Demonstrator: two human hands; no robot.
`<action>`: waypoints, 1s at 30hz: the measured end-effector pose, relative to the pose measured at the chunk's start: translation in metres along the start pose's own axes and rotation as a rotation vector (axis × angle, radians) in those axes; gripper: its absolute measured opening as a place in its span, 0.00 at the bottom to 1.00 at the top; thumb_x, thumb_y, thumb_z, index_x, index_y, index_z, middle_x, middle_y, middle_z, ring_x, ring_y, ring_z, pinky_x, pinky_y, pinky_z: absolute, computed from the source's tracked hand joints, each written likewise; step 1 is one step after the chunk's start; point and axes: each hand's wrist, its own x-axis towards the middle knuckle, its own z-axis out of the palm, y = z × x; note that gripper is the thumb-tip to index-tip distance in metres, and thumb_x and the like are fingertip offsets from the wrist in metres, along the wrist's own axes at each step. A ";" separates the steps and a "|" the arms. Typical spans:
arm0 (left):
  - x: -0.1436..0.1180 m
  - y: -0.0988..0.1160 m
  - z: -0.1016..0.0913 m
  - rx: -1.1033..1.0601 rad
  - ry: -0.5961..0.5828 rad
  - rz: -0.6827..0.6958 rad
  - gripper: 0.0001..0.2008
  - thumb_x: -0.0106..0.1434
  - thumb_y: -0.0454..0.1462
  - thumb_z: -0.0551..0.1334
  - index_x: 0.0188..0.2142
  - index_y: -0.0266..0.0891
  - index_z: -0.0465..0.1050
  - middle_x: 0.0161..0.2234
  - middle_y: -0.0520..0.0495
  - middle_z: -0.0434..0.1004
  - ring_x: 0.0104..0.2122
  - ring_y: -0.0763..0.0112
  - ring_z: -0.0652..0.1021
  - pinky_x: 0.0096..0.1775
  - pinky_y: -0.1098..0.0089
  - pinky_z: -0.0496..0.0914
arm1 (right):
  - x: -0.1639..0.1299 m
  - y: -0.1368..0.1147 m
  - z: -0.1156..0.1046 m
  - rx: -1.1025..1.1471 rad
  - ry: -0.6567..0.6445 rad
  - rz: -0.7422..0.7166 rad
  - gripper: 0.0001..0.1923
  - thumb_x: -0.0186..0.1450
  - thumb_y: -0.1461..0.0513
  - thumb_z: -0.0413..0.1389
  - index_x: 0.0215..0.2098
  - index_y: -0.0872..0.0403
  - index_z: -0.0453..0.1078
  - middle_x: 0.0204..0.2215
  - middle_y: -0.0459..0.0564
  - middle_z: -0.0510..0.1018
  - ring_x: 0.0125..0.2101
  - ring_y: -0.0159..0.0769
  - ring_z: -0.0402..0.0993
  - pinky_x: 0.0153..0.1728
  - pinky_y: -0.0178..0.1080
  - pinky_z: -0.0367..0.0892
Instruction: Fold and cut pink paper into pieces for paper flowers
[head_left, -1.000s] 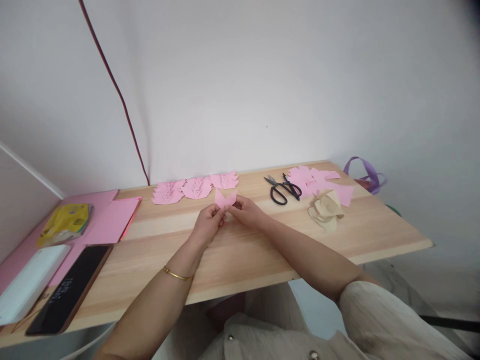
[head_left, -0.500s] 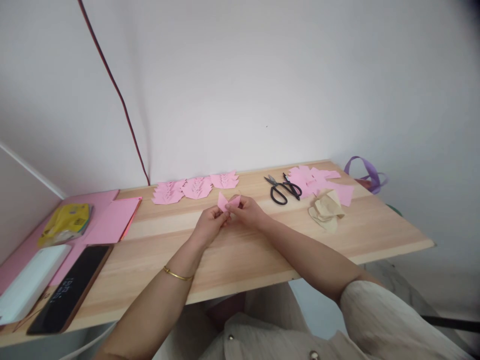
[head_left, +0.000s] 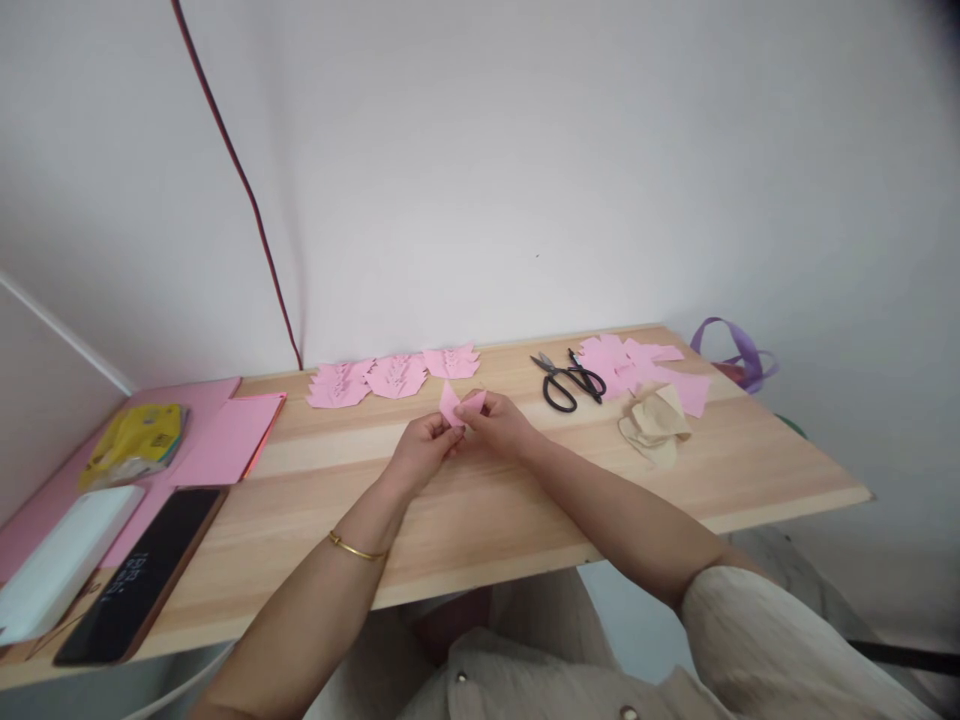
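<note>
Between my hands, a little above the middle of the table, is a small folded piece of pink paper (head_left: 451, 402) with two pointed flaps. My left hand (head_left: 422, 449) pinches its lower edge, and my right hand (head_left: 501, 424) grips its right side with the thumb on the front. Both hands are closed, with some fingertips hidden behind the paper. Just beyond them, three cut pink paper pieces (head_left: 396, 376) with jagged edges lie in a row along the wall. To the right, black-handled scissors (head_left: 559, 386) rest on the wood beside a dark pen-like tool (head_left: 587, 378).
Pink scraps (head_left: 611, 362) and a crumpled beige cloth or paper (head_left: 654, 424) lie at the right, with a purple ribbon (head_left: 731, 345) beyond. At the left are pink sheets (head_left: 225, 440), a yellow packet (head_left: 139, 440), a white box (head_left: 64, 565) and a phone (head_left: 142, 575) on the table (head_left: 480, 540).
The flaps of the pink paper have tilted, the left one now pointing more upright. Both hands keep their grip in nearly the same place. The view has shifted slightly.
</note>
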 end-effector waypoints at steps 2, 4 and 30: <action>0.000 -0.002 -0.002 0.019 0.010 -0.008 0.13 0.53 0.43 0.64 0.25 0.35 0.69 0.20 0.52 0.70 0.20 0.78 0.66 0.24 0.75 0.57 | 0.000 0.000 0.000 0.005 -0.020 -0.011 0.12 0.59 0.56 0.55 0.23 0.56 0.68 0.21 0.44 0.73 0.25 0.29 0.69 0.31 0.33 0.63; 0.000 -0.003 -0.004 0.021 0.008 -0.010 0.13 0.52 0.44 0.65 0.26 0.35 0.70 0.21 0.51 0.71 0.20 0.77 0.67 0.25 0.74 0.58 | -0.001 0.001 0.000 0.026 -0.028 -0.009 0.12 0.59 0.56 0.56 0.23 0.56 0.68 0.22 0.44 0.73 0.26 0.30 0.69 0.31 0.33 0.63; 0.002 -0.002 -0.004 -0.135 0.076 -0.010 0.13 0.52 0.44 0.66 0.27 0.35 0.70 0.20 0.52 0.70 0.20 0.78 0.67 0.25 0.76 0.59 | 0.002 0.006 -0.004 0.071 -0.031 -0.007 0.14 0.58 0.53 0.56 0.26 0.56 0.69 0.26 0.46 0.73 0.29 0.31 0.70 0.35 0.35 0.64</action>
